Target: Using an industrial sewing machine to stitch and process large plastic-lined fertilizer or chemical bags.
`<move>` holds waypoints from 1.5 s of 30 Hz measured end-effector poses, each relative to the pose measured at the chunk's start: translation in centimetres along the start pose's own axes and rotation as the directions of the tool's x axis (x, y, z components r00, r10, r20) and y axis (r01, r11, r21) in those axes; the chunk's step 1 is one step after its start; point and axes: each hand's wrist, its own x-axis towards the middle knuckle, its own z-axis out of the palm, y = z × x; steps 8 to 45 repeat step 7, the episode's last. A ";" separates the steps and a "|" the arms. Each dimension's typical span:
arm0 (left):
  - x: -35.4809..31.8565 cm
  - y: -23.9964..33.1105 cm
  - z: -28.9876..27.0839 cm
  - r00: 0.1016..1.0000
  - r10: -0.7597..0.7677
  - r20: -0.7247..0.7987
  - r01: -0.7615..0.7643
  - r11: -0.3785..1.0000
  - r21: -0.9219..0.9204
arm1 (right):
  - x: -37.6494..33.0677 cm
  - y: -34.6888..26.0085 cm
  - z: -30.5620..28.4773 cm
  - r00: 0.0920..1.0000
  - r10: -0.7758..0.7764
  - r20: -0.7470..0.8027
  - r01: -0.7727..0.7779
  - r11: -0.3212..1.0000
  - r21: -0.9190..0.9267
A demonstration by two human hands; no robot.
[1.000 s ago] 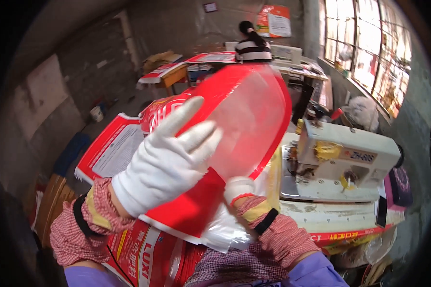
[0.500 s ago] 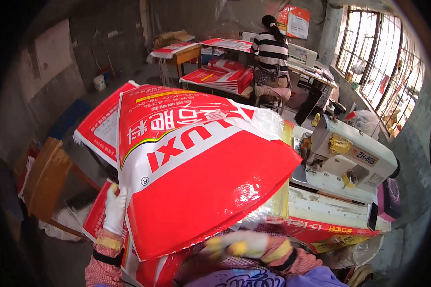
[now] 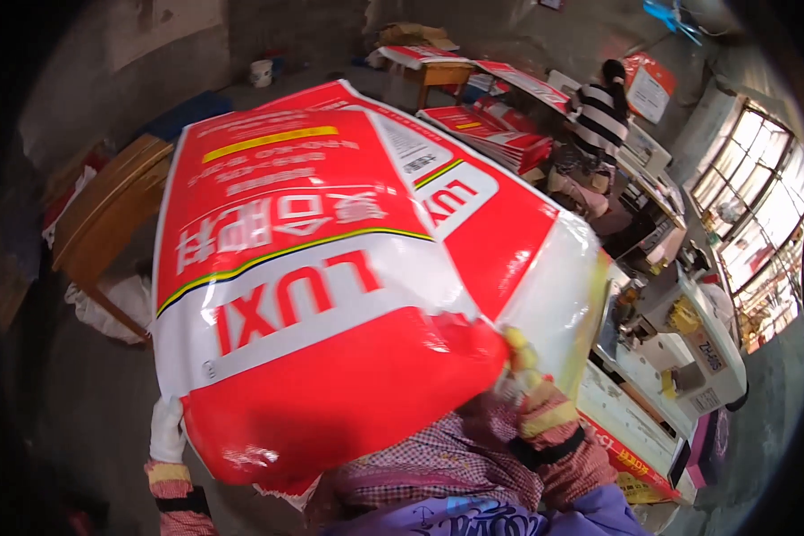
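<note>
My left hand (image 3: 166,429), in a white glove, grips the lower left edge of the sack (image 3: 330,286); its fingers are tucked behind the plastic, so I cannot tell how tightly they close. My right hand (image 3: 529,380), gloved too, is at the lower right corner, fingers curled onto the sack's edge where the clear inner liner shows. The sack hangs spread between both hands, directly in front of me and above my forearms, its long axis running away from me toward the far upper left, printed face up. Both hands are on it, so neither is nearer. I count one red and white sack in my grasp. Beyond it to the right stands one white sewing machine (image 3: 688,344) on its table. Further off, a person in a striped top (image 3: 598,121) sits beside one stack of flat sacks (image 3: 487,129). A wooden bench (image 3: 107,210) sits on my left.
</note>
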 end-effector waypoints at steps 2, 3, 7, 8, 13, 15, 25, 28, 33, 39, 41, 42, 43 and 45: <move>-3.6 -4.4 -3.6 0.956 -0.130 -0.262 0.035 0.940 -0.338 | 3.9 2.9 1.5 0.992 0.095 0.086 -0.081 0.984 -0.161; -5.0 -6.9 -5.2 0.936 -0.185 -0.301 0.058 0.921 -0.386 | 4.9 4.5 4.3 0.989 0.123 0.085 -0.105 0.977 -0.187; -9.8 -15.2 -9.9 0.815 -0.452 -0.364 0.064 0.693 -0.718 | 4.5 11.0 15.3 0.906 -0.131 0.401 0.379 0.672 -0.637; -9.8 -15.2 -9.9 0.815 -0.452 -0.364 0.064 0.693 -0.718 | 4.5 11.0 15.3 0.906 -0.131 0.401 0.379 0.672 -0.637; -9.8 -15.2 -9.9 0.815 -0.452 -0.364 0.064 0.693 -0.718 | 4.5 11.0 15.3 0.906 -0.131 0.401 0.379 0.672 -0.637; -9.8 -15.2 -9.9 0.815 -0.452 -0.364 0.064 0.693 -0.718 | 4.5 11.0 15.3 0.906 -0.131 0.401 0.379 0.672 -0.637; -9.8 -15.2 -9.9 0.815 -0.452 -0.364 0.064 0.693 -0.718 | 4.5 11.0 15.3 0.906 -0.131 0.401 0.379 0.672 -0.637; -9.8 -15.2 -9.9 0.815 -0.452 -0.364 0.064 0.693 -0.718 | 4.5 11.0 15.3 0.906 -0.131 0.401 0.379 0.672 -0.637; -9.8 -15.2 -9.9 0.815 -0.452 -0.364 0.064 0.693 -0.718 | 4.5 11.0 15.3 0.906 -0.131 0.401 0.379 0.672 -0.637; -9.8 -15.2 -9.9 0.815 -0.452 -0.364 0.064 0.693 -0.718 | 4.5 11.0 15.3 0.906 -0.131 0.401 0.379 0.672 -0.637; -9.8 -15.2 -9.9 0.815 -0.452 -0.364 0.064 0.693 -0.718 | 4.5 11.0 15.3 0.906 -0.131 0.401 0.379 0.672 -0.637; -9.8 -15.2 -9.9 0.815 -0.452 -0.364 0.064 0.693 -0.718 | 4.5 11.0 15.3 0.906 -0.131 0.401 0.379 0.672 -0.637; -9.8 -15.2 -9.9 0.815 -0.452 -0.364 0.064 0.693 -0.718 | 4.5 11.0 15.3 0.906 -0.131 0.401 0.379 0.672 -0.637; -9.8 -15.2 -9.9 0.815 -0.452 -0.364 0.064 0.693 -0.718 | 4.5 11.0 15.3 0.906 -0.131 0.401 0.379 0.672 -0.637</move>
